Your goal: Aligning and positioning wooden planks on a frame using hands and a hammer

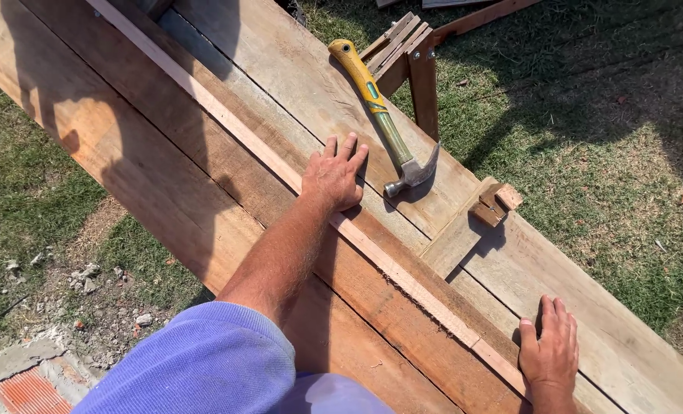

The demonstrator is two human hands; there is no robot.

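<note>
My left hand [334, 175] lies flat, palm down, on a thin pale wooden strip [403, 277] that runs diagonally along wide brown planks [165, 169]. Its fingers are spread and hold nothing. Just right of its fingertips a claw hammer [380, 115] with a yellow and green handle rests on a grey plank [295, 69], head toward me. My right hand [550, 351] presses flat on the planks near the lower end of the strip, fingers slightly apart and empty. A purple sleeve [203, 360] covers my left upper arm.
A short wooden offcut [497, 202] sits on a cross piece [456, 234] at the planks' right edge. A wooden trestle [414, 54] stands under the boards at the top. Grass [602, 138] lies to the right; rubble and brick [27, 383] lie lower left.
</note>
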